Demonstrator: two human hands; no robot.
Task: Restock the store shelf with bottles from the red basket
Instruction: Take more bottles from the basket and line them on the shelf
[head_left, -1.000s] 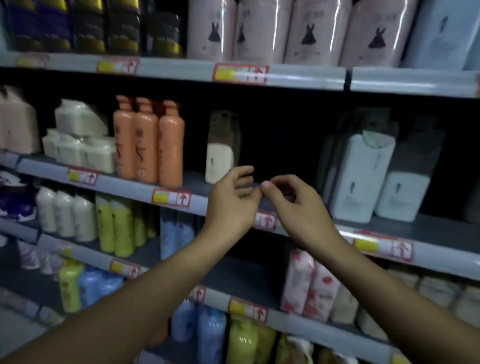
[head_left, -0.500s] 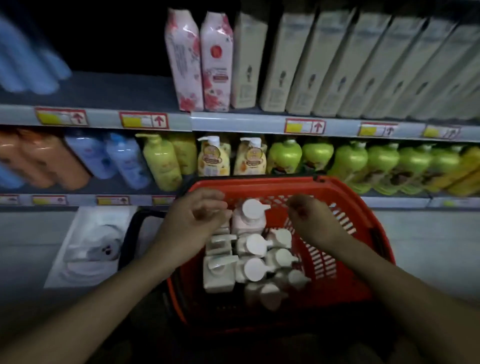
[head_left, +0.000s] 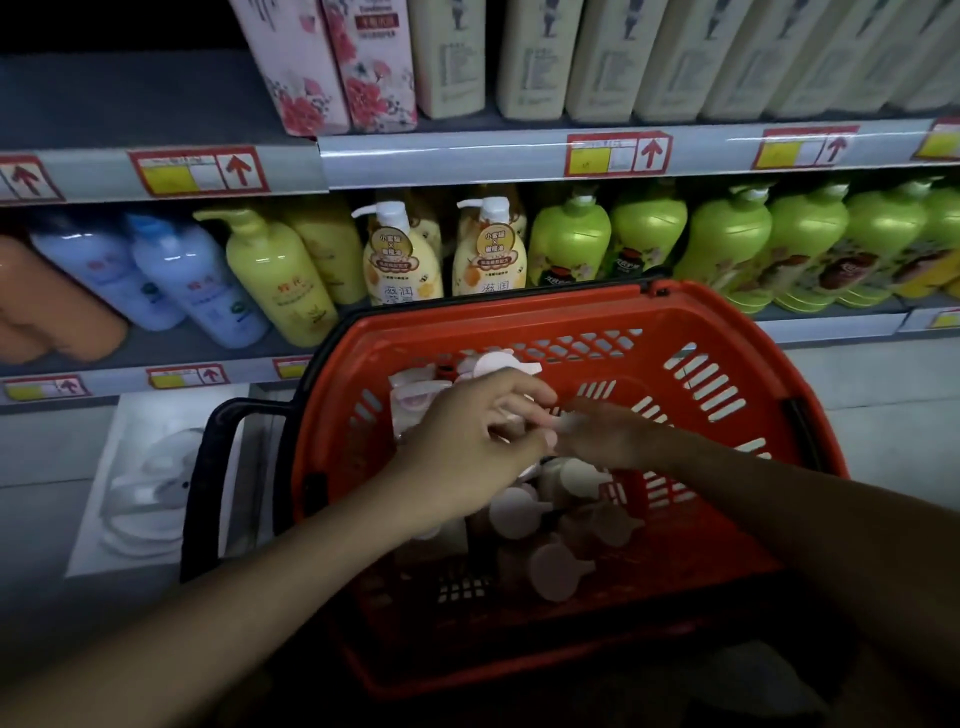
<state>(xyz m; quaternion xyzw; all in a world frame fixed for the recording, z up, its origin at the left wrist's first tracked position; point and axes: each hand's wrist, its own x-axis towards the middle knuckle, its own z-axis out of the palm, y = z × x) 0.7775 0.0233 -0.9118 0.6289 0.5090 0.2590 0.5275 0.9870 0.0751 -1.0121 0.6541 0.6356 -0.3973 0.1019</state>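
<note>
Your left hand (head_left: 467, 441) and right hand (head_left: 605, 436) have dropped from the shelf into the red basket (head_left: 727, 332), fingers curling onto bottles (head_left: 514, 512); grip unclear. Next pick beginning.

Glossy red plastic basket (head_left: 691, 322), smooth matt pump bottles (head_left: 511, 512), shiny green plastic bottles (head_left: 569, 244).

basket (head_left: 727, 332) under both hands — bottles (head_left: 519, 512) inside, beneath left hand (head_left: 467, 447) | right hand (head_left: 605, 436) just beside it | shelf (head_left: 467, 158) beyond — stocked
</note>
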